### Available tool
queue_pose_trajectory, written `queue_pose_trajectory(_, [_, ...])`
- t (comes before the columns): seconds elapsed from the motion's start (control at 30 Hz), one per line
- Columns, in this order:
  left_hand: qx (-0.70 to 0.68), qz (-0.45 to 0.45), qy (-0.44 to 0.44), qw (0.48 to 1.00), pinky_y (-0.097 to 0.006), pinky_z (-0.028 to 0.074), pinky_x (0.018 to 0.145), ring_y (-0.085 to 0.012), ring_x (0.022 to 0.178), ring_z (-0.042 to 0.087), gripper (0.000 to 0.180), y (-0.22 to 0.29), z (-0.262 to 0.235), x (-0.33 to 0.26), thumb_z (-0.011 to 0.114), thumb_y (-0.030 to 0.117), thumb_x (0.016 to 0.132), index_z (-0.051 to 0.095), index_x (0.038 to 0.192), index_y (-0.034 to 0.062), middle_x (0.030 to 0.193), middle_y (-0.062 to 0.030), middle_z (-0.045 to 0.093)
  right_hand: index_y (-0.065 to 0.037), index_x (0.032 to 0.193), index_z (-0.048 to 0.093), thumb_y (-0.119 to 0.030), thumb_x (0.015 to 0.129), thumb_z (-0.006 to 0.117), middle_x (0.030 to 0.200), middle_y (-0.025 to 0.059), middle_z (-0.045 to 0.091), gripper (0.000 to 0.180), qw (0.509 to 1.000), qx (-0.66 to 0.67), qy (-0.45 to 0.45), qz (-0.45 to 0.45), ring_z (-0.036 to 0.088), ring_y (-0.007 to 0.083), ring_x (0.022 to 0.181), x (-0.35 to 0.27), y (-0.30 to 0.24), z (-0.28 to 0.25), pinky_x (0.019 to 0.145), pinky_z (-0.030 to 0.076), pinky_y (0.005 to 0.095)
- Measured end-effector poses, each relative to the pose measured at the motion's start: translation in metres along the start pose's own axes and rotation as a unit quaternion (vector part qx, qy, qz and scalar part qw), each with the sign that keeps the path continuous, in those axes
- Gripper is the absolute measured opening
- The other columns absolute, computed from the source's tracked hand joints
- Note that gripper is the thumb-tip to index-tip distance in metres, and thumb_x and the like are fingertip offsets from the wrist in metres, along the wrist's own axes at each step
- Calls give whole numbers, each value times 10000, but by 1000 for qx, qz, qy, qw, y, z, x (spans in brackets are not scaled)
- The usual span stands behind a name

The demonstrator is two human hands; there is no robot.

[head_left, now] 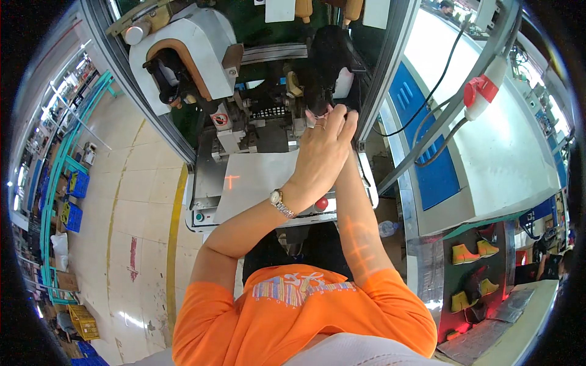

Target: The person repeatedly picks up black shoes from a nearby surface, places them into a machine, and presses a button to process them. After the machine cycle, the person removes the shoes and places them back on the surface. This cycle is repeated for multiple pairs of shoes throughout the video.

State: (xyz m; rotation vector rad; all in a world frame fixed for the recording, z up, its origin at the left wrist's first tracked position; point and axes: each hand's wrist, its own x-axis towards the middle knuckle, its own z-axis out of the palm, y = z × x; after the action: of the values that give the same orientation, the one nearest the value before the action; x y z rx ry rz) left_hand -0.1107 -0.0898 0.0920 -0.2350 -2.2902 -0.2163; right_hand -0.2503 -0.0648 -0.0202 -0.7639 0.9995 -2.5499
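Observation:
My left hand (322, 149), with a metal watch on its wrist, reaches across in front of my right one. Its fingers are bent together at the lower end of a black shoe upper (328, 58) on the machine's right station. Behind it, my right hand (318, 115) is mostly hidden; a few fingertips show closed at the upper's lower edge. The exact grip of both hands is partly covered. A second black shoe upper (166, 76) sits in the left station, inside a brown-edged pad (192, 61) on a white housing.
A white sheet (259, 177) with a red light cross lies on the machine table. A red button (321, 204) and a green button (199, 217) sit at its front. Metal posts frame the machine. Right are a red-and-white plug (481, 93) and a rack with yellow shoe forms (464, 254).

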Motion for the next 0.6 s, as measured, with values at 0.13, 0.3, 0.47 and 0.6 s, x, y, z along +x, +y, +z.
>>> queue_pose_trajectory(0.13, [33,10,2,999,-342,426,693,-219,870,535,442,-3,-1,5,602,58,680,472,1102,64,1080,-86,430,-16,888,527,-226,882,411,807,134,582,240,997,8,74,25,565,241,729,-5,6,5,660,486,349])
queue_pose_trajectory(0.3, [50,-9,-9,999,-344,409,685,-205,821,556,394,-5,0,3,606,55,668,486,1044,73,1050,-75,457,-50,795,545,-289,869,363,757,113,578,309,993,-11,104,50,565,253,679,7,26,-20,601,486,368])
queue_pose_trajectory(0.47, [40,-3,-4,999,-336,417,649,-204,799,565,400,-8,1,0,604,54,670,480,1050,69,1058,-78,459,-62,847,540,-312,884,344,770,113,585,320,945,246,99,193,576,263,706,28,24,-31,648,487,416])
queue_pose_trajectory(0.6, [-3,-19,9,1000,-348,448,625,-238,770,569,412,-11,-2,-6,583,38,678,465,1073,57,1086,-96,445,-63,882,541,-356,910,315,795,108,590,371,946,197,130,222,580,247,737,26,15,-17,724,481,435])
